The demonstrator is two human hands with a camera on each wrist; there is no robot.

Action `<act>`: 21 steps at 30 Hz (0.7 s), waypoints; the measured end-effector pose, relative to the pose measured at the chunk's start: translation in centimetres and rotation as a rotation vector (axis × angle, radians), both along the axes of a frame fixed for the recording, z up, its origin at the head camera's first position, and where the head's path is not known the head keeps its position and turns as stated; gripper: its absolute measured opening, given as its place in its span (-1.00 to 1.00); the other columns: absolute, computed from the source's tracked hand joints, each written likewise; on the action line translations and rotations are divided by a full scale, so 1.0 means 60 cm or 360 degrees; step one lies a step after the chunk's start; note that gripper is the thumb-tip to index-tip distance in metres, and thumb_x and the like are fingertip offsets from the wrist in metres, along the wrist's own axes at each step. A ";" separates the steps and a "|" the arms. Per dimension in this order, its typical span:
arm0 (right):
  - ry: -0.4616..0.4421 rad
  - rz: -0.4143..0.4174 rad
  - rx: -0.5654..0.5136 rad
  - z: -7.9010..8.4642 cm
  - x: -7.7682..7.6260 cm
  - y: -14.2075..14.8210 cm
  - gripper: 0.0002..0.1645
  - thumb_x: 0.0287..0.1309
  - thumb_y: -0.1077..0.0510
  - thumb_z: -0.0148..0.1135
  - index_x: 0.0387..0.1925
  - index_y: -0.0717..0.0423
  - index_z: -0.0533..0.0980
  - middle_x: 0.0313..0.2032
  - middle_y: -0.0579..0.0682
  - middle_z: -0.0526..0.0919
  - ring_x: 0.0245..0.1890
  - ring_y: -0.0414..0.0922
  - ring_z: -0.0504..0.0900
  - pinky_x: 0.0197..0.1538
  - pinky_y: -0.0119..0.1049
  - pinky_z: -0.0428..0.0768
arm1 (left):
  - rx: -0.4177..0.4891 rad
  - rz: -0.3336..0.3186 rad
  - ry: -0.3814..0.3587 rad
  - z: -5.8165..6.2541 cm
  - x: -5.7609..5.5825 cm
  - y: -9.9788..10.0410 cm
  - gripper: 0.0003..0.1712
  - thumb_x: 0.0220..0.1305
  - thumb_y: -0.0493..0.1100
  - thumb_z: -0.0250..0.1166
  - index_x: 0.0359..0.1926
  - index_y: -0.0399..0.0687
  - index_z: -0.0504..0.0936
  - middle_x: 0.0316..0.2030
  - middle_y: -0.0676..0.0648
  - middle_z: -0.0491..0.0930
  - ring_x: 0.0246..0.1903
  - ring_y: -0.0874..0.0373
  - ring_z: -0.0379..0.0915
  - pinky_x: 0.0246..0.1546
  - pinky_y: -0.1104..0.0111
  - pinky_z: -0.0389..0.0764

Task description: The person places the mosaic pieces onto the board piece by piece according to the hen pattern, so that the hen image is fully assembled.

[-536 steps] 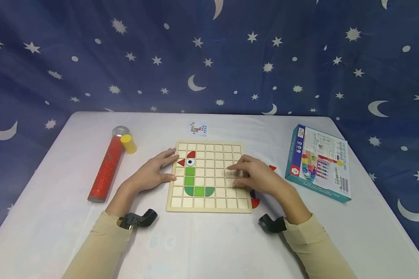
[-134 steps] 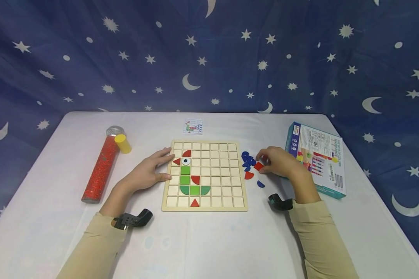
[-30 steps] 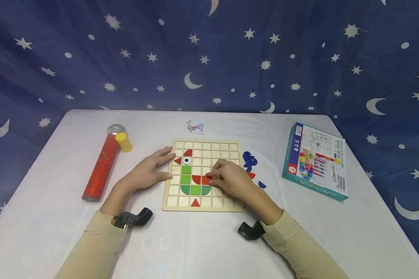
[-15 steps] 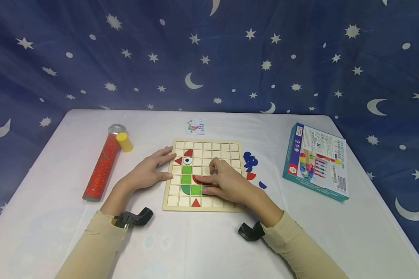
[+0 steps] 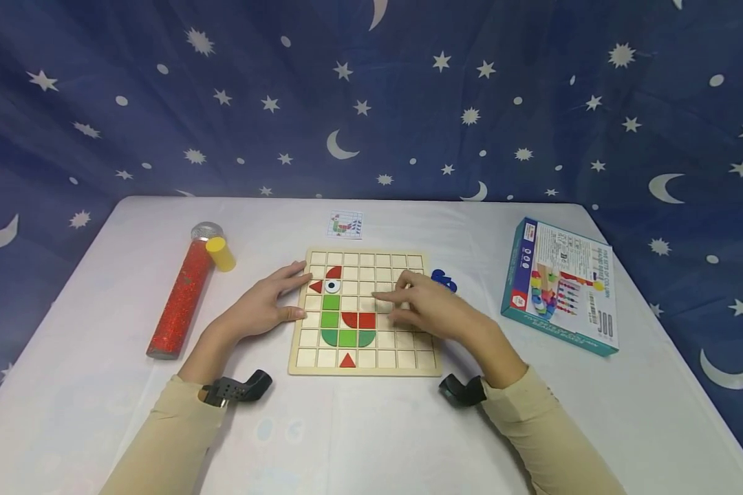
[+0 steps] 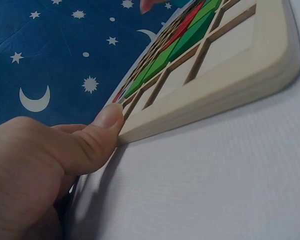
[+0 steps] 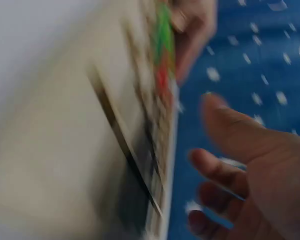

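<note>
A wooden grid board (image 5: 408, 368) lies on the table with coloured tiles in several cells. My left hand (image 5: 262, 300) rests against its left edge, fingers spread; in the left wrist view the thumb (image 6: 107, 117) touches the frame. A red square tile (image 5: 367, 320) sits beside a red quarter-round tile (image 5: 349, 320), above the green tiles (image 5: 347, 338). Near the front is a red triangle tile (image 5: 347, 360). Over the board's right part, my right hand (image 5: 436, 306) holds nothing, its index finger extended; the right wrist view is blurred.
Blue tiles (image 5: 444, 280) lie right of the board, partly hidden by my right hand. A small picture card (image 5: 345, 225) is behind the board. A red glittery tube (image 5: 182, 299) and yellow cylinder (image 5: 221, 254) lie left, a boxed set (image 5: 563, 285) right.
My right hand has brought a red square tile from the right, set it beside the red quarter-round, pressed there, then drawn back up and right. The left hand stays at the board's edge.
</note>
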State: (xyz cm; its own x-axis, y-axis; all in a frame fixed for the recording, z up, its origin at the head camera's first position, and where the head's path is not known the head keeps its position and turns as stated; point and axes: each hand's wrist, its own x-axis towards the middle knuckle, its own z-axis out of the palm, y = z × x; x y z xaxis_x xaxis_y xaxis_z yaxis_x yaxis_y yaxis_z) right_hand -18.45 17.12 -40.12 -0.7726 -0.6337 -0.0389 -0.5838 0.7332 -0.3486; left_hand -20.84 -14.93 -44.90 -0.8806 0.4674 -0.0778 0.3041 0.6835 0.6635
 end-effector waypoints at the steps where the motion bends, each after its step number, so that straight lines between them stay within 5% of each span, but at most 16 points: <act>1: -0.0042 -0.0046 0.0010 0.006 -0.004 0.014 -0.52 0.16 -0.03 0.27 0.16 -0.21 0.52 -0.18 -0.05 0.51 -0.30 -0.18 0.39 -0.25 -0.38 0.42 | -0.0001 0.0004 -0.0002 -0.001 0.000 0.000 -0.13 0.09 -0.02 0.38 0.40 -0.04 0.24 0.49 -0.06 -0.03 0.47 -0.13 -0.18 0.41 -0.08 0.02; 9: -0.0306 -0.0290 0.0057 0.021 -0.030 0.107 -0.77 0.03 0.17 0.40 -0.20 -0.03 0.69 -0.29 -0.05 0.59 -0.33 -0.17 0.46 -0.25 -0.36 0.53 | -0.0014 0.0008 0.0005 -0.005 -0.001 -0.001 -0.12 0.09 0.00 0.38 0.41 -0.03 0.23 0.49 -0.06 -0.03 0.47 -0.13 -0.17 0.40 -0.09 0.03; 21: -0.0450 -0.0379 0.0069 0.006 -0.039 0.115 -0.79 -0.08 0.14 0.48 -0.34 -0.08 0.62 -0.41 -0.10 0.55 -0.34 -0.14 0.47 -0.25 -0.36 0.53 | 0.0003 0.0007 0.0006 -0.004 0.001 -0.001 -0.12 0.08 0.01 0.38 0.40 -0.03 0.24 0.49 -0.06 -0.02 0.47 -0.13 -0.16 0.40 -0.10 0.03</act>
State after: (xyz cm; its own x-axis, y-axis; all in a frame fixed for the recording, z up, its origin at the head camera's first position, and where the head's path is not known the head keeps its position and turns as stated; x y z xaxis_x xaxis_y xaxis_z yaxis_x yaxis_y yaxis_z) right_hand -20.77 24.00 -39.76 -0.8531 -0.4304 -0.2947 -0.2802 0.8547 -0.4371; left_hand -20.80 -14.99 -45.13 -0.8830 0.4636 -0.0737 0.3037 0.6838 0.6635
